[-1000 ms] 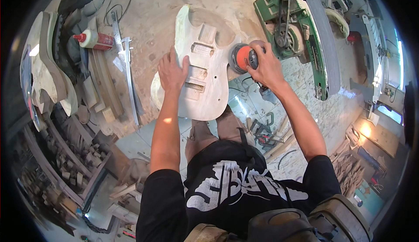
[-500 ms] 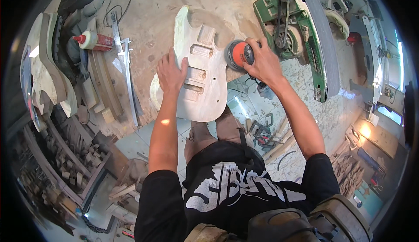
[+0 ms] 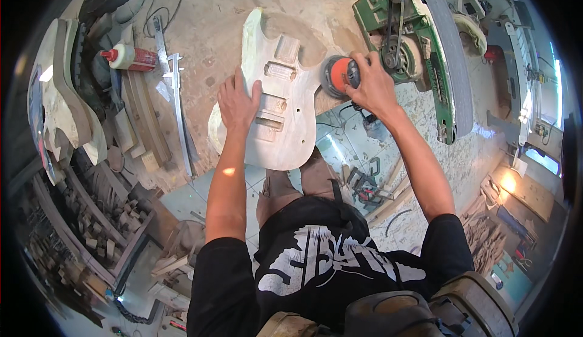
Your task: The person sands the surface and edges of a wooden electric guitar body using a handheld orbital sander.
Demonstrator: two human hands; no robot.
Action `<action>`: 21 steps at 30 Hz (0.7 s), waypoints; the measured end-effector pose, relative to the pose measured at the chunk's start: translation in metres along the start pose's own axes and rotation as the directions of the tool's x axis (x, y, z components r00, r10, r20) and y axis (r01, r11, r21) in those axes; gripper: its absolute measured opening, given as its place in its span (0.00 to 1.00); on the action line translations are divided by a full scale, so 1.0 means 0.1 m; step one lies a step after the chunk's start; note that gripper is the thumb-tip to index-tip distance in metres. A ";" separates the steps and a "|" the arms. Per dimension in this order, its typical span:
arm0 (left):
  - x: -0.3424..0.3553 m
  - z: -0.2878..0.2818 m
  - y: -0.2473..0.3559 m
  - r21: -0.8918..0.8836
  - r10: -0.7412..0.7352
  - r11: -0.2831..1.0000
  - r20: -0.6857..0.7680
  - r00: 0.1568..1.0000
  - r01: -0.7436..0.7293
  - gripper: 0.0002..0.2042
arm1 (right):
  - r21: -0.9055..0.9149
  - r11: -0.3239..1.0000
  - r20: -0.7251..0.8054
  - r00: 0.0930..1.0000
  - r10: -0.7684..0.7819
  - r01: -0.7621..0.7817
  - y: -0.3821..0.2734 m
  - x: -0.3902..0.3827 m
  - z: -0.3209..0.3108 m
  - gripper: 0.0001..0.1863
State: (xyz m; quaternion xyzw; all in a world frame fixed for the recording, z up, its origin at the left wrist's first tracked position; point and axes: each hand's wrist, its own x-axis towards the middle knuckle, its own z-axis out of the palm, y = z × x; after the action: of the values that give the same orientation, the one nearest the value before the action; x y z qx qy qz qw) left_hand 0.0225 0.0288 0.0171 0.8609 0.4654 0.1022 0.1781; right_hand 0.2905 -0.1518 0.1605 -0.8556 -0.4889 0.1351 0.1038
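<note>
A pale wooden guitar body (image 3: pixel 285 142), with routed cavities and a curved horn, lies on the workbench (image 3: pixel 191 18) and reaches over its front edge. My left hand (image 3: pixel 240 103) grips the body's left side, thumb on the face and fingers at the edge. My right hand (image 3: pixel 370 88) is closed around the top of an orange and black round sander (image 3: pixel 336 73), held at the body's right edge beside the cutaway. Whether the sander's pad touches the wood I cannot tell.
A green belt sander (image 3: pixel 434 64) stands at the right. At the left lie a glue bottle (image 3: pixel 133 59), steel calipers (image 3: pixel 178 106), wood strips (image 3: pixel 149 106) and more shaped bodies (image 3: pixel 67 100). Clamps (image 3: pixel 364 188) sit low beyond the front edge; wood offcuts (image 3: pixel 115 228) fill the lower left.
The sander in my right hand has made small shifts along the right edge, slightly to the right since half a second ago. The guitar body and my left hand have edged slightly left.
</note>
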 end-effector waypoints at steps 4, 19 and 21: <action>0.01 0.00 0.02 0.001 -0.002 1.000 -0.004 1.000 0.002 0.36 | 0.028 0.995 -0.014 0.996 0.091 -0.091 0.11 0.06 -0.04 0.37; 0.02 0.01 -0.02 -0.003 0.008 1.000 -0.017 1.000 -0.008 0.36 | 0.010 0.998 -0.006 0.998 0.063 -0.063 0.03 0.18 -0.03 0.39; 0.00 0.02 -0.02 -0.001 0.023 1.000 -0.018 1.000 -0.023 0.36 | 0.001 0.999 0.017 0.999 0.049 -0.049 0.02 0.15 -0.03 0.40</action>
State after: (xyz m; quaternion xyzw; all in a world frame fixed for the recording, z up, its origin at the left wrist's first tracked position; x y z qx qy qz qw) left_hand 0.0212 0.0295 0.0147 0.8651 0.4571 0.1122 0.1731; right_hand 0.3006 -0.1395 0.1612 -0.8660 -0.4686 0.1451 0.0970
